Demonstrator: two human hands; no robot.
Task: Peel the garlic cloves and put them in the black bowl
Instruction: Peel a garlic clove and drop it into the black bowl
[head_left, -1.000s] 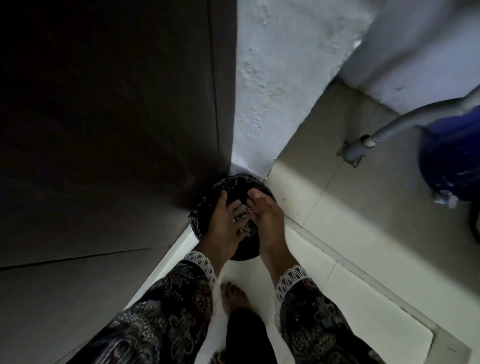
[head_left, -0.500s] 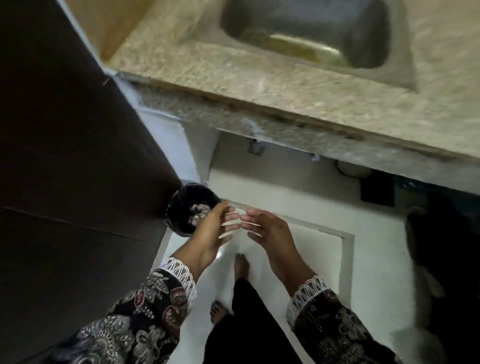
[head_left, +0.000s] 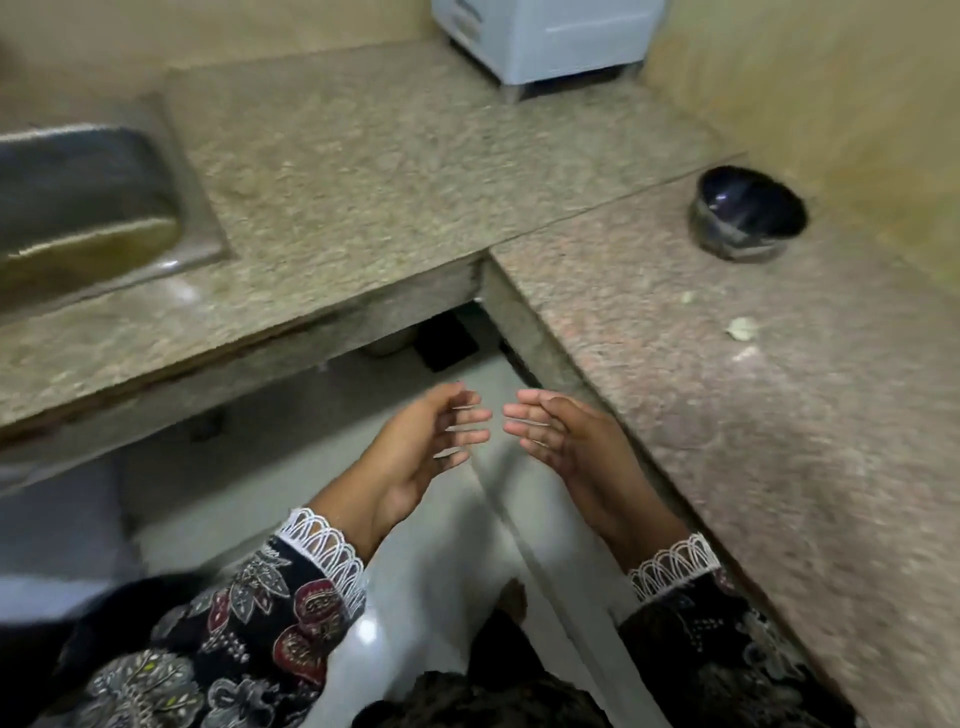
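Black round glossy bowl (head_left: 748, 221) upright on speckled granite counter (head_left: 727, 415), mouth up (contents unclear). Left hand (head_left: 421, 447), right hand (head_left: 566, 441) relaxed-open, empty, fingertips nearly meeting.

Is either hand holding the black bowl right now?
No, both the left hand and the right hand are open and hold nothing, while the black bowl sits apart on the counter.

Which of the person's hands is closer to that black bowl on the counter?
The right. The right hand hovers by the counter's edge, below and left of the black bowl in the picture. The left hand is further left, over the floor. Neither touches the bowl.
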